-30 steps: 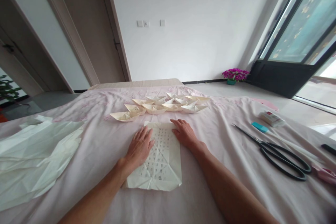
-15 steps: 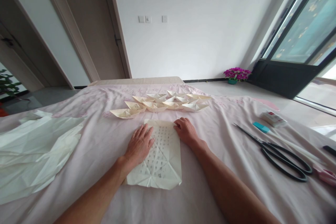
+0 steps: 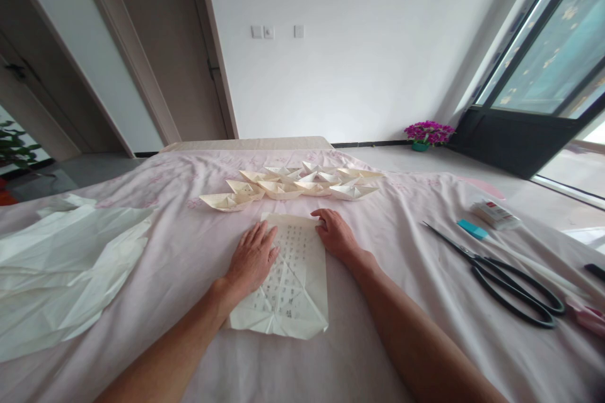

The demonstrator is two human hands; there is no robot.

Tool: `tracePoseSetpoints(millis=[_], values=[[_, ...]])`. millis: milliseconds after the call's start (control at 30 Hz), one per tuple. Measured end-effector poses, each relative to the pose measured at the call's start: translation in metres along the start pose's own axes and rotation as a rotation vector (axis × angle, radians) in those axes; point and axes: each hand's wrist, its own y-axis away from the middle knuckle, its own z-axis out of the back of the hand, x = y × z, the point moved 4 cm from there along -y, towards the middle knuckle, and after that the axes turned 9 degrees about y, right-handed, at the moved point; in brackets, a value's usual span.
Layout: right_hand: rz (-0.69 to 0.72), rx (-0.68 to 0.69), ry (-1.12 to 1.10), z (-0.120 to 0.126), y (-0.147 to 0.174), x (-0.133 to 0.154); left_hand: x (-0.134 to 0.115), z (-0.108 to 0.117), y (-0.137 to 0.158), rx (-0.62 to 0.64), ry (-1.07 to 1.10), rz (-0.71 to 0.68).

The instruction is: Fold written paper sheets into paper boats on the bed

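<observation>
A creased sheet of paper [image 3: 295, 277] with rows of handwritten characters lies on the pink cloth in front of me. My left hand [image 3: 254, 257] rests flat on its left side, fingers stretched out. At the upper right corner of the sheet is my right hand [image 3: 334, 233], its fingers bent and slightly apart, touching the paper's edge; nothing is seen held in it. Just beyond the sheet stand several folded paper boats [image 3: 281, 190] in rows.
On the left lies a pile of crumpled paper sheets [image 3: 66, 271]. To the right are black-handled scissors [image 3: 491, 277], a blue-ended tool [image 3: 472, 229], a small white packet [image 3: 495, 213] and a pink-handled item [image 3: 586, 316]. Pink flowers [image 3: 429, 132] stand on the floor by the wall.
My right hand's fingers have lifted and spread a little at the sheet's upper right corner. The left hand stays on the paper. The view has shifted slightly.
</observation>
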Motion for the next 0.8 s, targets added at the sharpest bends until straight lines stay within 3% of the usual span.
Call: tracePoseSetpoints(millis=[567, 800], values=[[-0.15, 0.005, 0.26, 0.009, 0.001, -0.001, -0.002, 0.005, 0.0, 0.017, 0.007, -0.014], [-0.179, -0.011, 0.29, 0.009, 0.002, -0.003, 0.012, 0.006, -0.002, 0.007, 0.007, 0.006]])
